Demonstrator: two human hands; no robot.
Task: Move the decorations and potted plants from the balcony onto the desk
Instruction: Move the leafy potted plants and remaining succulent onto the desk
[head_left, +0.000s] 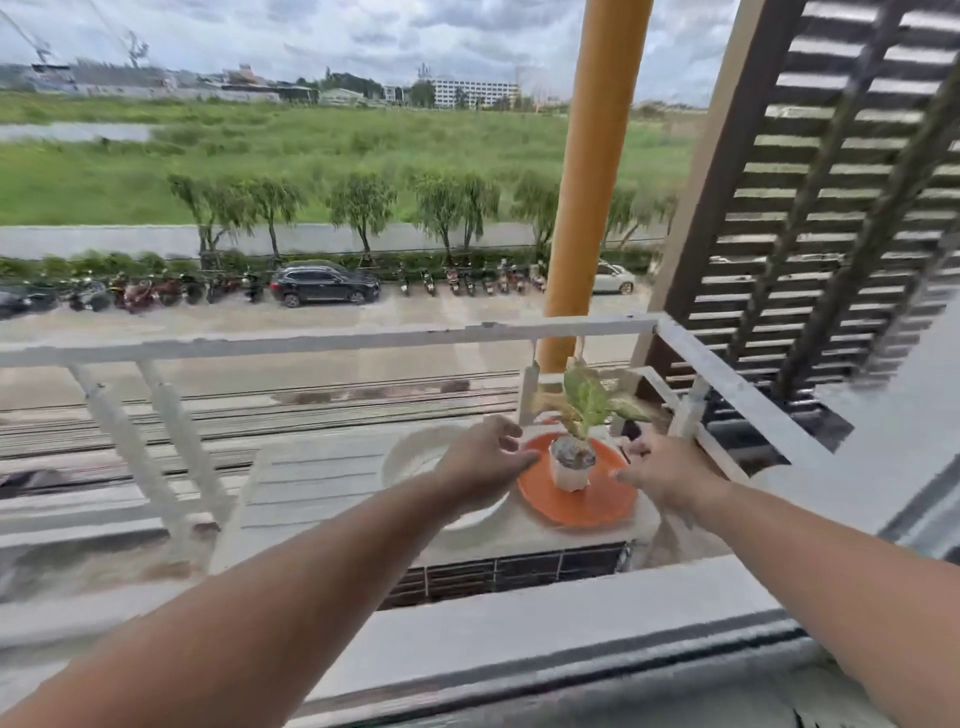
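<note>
A small potted plant (571, 462) with pale green and yellow leaves stands in a white pot on a round orange saucer (587, 501). The saucer rests on a grey box-like unit (322, 483) out on the balcony. My left hand (483, 462) is stretched out just left of the pot, fingers apart, holding nothing. My right hand (665, 470) reaches in from the right, over the saucer's right edge, fingers spread and empty. Neither hand touches the pot.
A white railing (332, 340) runs along the balcony's far side and turns at the right corner. An orange pillar (592, 171) rises behind the plant. A dark louvred screen (831, 197) stands at the right. A grey window sill (519, 639) lies under my forearms.
</note>
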